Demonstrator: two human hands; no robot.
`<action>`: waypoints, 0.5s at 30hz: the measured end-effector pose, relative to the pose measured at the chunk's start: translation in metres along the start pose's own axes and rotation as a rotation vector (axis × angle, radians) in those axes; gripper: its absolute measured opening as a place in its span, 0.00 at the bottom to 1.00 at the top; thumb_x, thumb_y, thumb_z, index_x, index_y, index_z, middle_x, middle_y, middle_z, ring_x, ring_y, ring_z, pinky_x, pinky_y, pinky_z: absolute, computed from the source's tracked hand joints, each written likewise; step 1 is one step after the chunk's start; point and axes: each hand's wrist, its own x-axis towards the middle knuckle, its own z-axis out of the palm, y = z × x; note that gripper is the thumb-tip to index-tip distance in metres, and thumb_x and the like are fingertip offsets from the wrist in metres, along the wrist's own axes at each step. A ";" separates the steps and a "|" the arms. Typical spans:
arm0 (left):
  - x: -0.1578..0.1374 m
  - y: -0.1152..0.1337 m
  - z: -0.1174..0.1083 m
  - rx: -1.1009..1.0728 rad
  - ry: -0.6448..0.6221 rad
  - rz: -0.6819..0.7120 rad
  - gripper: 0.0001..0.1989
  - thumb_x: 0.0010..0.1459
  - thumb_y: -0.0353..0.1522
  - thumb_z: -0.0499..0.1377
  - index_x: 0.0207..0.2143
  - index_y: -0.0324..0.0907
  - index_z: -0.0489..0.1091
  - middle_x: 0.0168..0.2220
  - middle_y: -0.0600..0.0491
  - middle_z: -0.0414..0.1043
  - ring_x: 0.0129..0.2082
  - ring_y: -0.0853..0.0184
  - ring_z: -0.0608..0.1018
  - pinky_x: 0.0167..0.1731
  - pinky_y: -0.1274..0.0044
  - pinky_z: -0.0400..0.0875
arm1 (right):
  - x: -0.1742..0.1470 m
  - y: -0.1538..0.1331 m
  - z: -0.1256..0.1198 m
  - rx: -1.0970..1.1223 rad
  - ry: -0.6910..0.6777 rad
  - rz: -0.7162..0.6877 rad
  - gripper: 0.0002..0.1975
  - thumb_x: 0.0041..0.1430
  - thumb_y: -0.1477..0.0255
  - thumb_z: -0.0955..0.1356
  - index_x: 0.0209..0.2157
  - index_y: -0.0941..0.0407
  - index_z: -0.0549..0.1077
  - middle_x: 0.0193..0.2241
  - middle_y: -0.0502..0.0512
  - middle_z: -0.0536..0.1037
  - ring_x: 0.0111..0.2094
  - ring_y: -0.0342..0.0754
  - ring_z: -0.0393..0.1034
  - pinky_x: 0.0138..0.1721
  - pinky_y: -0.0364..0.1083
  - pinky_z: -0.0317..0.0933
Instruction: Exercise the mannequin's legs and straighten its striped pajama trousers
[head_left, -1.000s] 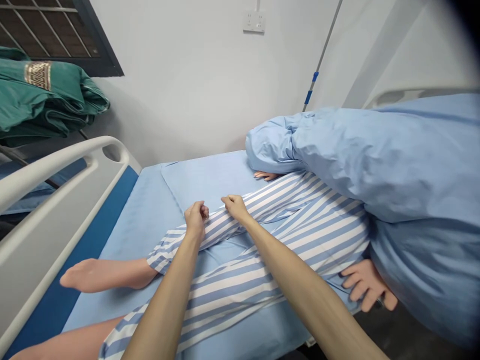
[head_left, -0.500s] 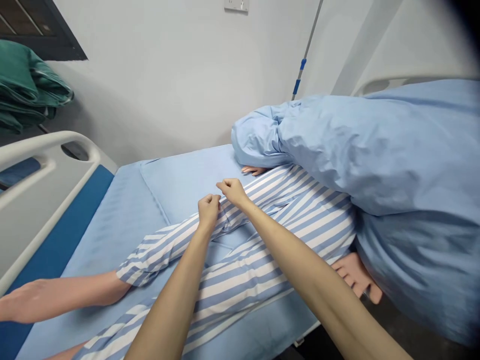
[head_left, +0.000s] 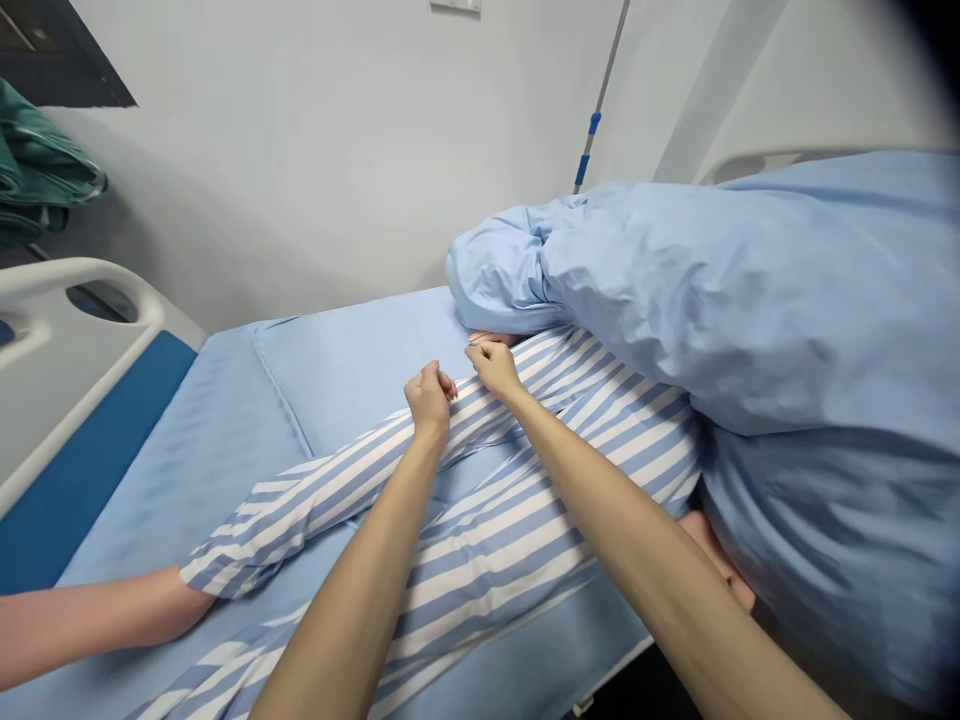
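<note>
Blue-and-white striped trousers (head_left: 517,520) cover the legs of a manikin-like figure lying on the bed. My left hand (head_left: 430,398) is curled closed over the far trouser leg, its fingertips showing with no object between them. Just right of it and a little farther off, my right hand (head_left: 495,370) is closed in a pinch above the same leg. Whatever its fingers might hold is hidden. Behind that hand, a pink hand (head_left: 486,338) of the figure pokes out from a light blue sleeve (head_left: 510,270). A bare lower leg (head_left: 112,610) extends from the trouser cuff.
Light blue sheeting (head_left: 360,350) covers the bed. A pale bed end board (head_left: 82,370) stands at left, with green cloth (head_left: 37,170) beyond it. Light blue fabric (head_left: 787,320) spreads across the right side. A thin pole (head_left: 600,110) stands by the wall.
Both my hands have moved right along the far trouser leg, toward the figure's hand. My left hand has turned so its fingertips show. The view has shifted slightly right.
</note>
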 end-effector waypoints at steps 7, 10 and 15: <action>-0.005 -0.013 0.002 0.344 -0.057 0.194 0.13 0.42 0.30 0.52 0.12 0.41 0.49 0.14 0.60 0.44 0.17 0.76 0.52 0.19 0.80 0.48 | 0.011 -0.004 -0.015 -0.176 0.127 -0.096 0.14 0.53 0.67 0.60 0.17 0.58 0.59 0.16 0.47 0.59 0.23 0.39 0.55 0.27 0.39 0.47; -0.008 -0.012 0.003 0.337 -0.088 0.133 0.13 0.42 0.30 0.52 0.12 0.42 0.49 0.14 0.60 0.44 0.18 0.76 0.53 0.19 0.81 0.49 | 0.008 0.007 -0.020 -0.284 0.112 -0.041 0.12 0.53 0.69 0.59 0.19 0.58 0.62 0.18 0.48 0.64 0.25 0.41 0.58 0.27 0.40 0.48; 0.001 0.001 -0.014 0.375 -0.143 0.042 0.13 0.42 0.34 0.53 0.11 0.42 0.52 0.12 0.61 0.47 0.15 0.76 0.54 0.17 0.80 0.49 | -0.001 0.011 -0.019 -0.549 0.017 0.002 0.09 0.51 0.70 0.60 0.22 0.57 0.66 0.20 0.51 0.68 0.24 0.43 0.60 0.26 0.41 0.46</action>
